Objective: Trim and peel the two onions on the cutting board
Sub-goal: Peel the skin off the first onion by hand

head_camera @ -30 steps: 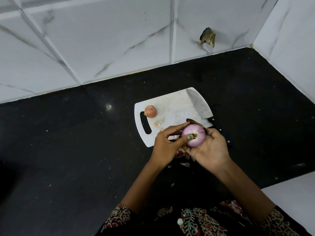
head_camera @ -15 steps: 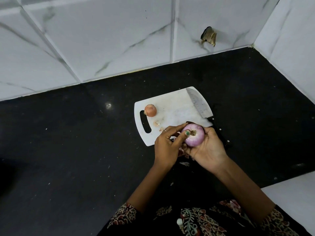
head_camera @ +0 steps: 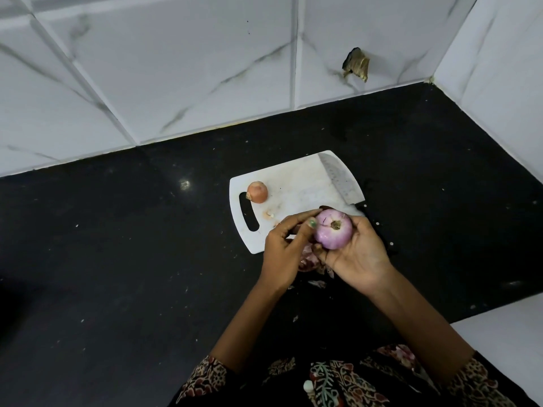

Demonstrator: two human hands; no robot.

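The right hand [head_camera: 357,254] cradles the purple onion [head_camera: 333,229] with fingers curled round its lower side, so the onion is held in the air above the 6 o'clock edge of the cutting board [head_camera: 296,192]. Its outer dry skin appears removed: the surface is smooth and pale purple. A brown stub remains at the centre of the end facing the camera.

The left hand [head_camera: 283,248] sits at 9 o'clock of this onion. Its thumb, with a green nail, touches the onion's side, and its index finger reaches over the top. Whether it pinches a strip of skin cannot be determined.

The second onion [head_camera: 257,192] rests on the board at the board's 10 o'clock corner, beside the handle slot. It retains its orange-brown skin and looks untouched.

The knife [head_camera: 340,180] lies along the board's 3 o'clock edge, blade flat, handle extending onto the black surface [head_camera: 117,274]. Neither hand holds it.

Peel scraps [head_camera: 308,259] lie on the surface below the hands; a few small fragments lie on the board near the slot.

Progress assessment: the first onion is nearly finished, pending final skin removal and possibly trimming of the stub. The second onion requires full trimming and peeling. Roughly half of the task remains.
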